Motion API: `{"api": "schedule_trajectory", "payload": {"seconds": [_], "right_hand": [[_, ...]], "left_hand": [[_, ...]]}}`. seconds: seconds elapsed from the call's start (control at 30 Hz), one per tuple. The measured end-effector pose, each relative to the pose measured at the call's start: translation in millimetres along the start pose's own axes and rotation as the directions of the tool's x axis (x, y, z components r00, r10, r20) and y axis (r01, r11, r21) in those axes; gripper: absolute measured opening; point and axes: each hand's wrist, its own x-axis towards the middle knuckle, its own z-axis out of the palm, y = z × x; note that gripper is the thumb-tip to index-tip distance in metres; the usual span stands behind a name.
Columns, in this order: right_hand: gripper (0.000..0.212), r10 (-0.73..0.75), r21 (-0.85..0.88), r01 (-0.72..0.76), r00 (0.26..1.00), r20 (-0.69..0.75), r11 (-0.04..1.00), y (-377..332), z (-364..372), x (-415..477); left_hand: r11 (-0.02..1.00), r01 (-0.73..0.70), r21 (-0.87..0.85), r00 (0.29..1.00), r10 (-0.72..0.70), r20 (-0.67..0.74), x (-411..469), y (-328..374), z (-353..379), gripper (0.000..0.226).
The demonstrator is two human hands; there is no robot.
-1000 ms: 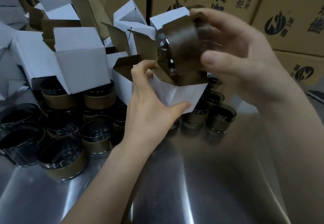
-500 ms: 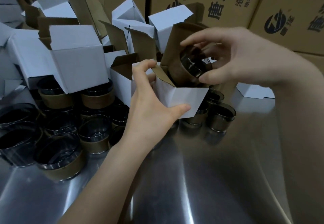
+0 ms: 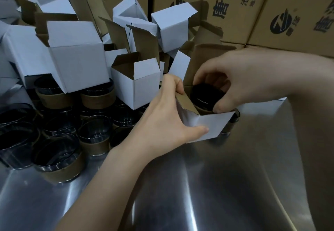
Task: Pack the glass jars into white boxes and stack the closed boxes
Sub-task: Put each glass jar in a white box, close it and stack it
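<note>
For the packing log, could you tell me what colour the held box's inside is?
The box is plain brown inside, white outside; clearest in the head view.

Left grip [image 3: 162, 122], right grip [image 3: 244, 79] and forearms [image 3: 108, 176] are bare.

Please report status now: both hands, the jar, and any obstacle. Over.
Left hand grips the open white box. Right hand holds the glass jar upright, partly inside the box. Top flap open; nothing blocks the jar.
</note>
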Motion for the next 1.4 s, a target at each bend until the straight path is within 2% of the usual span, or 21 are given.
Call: {"api": "schedule_trajectory", "payload": {"seconds": [0.17,0.4,0.73,0.97,1.23,1.3,1.37,1.4], "right_hand": [[0.061,0.020,-0.090,-0.011,0.995,0.093,0.996,-4,3,0],[0.056,0.008,-0.167,0.006,0.997,0.082,0.986,-2,29,12],[0.044,-0.053,-0.198,0.073,0.993,0.106,0.977,-6,57,18],[0.033,-0.064,-0.205,0.077,0.995,0.072,0.976,-4,59,19],[0.037,-0.002,-0.037,0.004,0.999,0.052,0.999,6,51,17],[0.024,0.005,0.061,-0.004,1.000,-0.024,0.998,8,47,11],[0.008,0.031,0.232,0.008,0.985,-0.167,0.973,14,43,6],[0.014,0.058,0.305,0.020,0.968,-0.243,0.952,17,42,4]], "left_hand": [[1.000,-0.005,0.001,0.992,0.004,0.123,-1,5,-3,0.066],[0.996,0.028,0.081,0.969,-0.047,0.241,1,4,-6,0.065],[0.984,-0.005,0.179,0.947,-0.053,0.317,0,-1,-3,0.054],[0.986,0.017,0.164,0.941,-0.072,0.332,0,-2,-2,0.048],[0.979,-0.033,0.203,0.950,-0.033,0.312,-1,-3,-1,0.055],[0.972,-0.044,0.232,0.953,-0.028,0.301,0,-3,-2,0.057],[0.963,-0.050,0.265,0.954,-0.033,0.299,-1,-2,-3,0.058],[0.959,-0.046,0.280,0.954,-0.041,0.298,-1,-1,-4,0.059]]}}
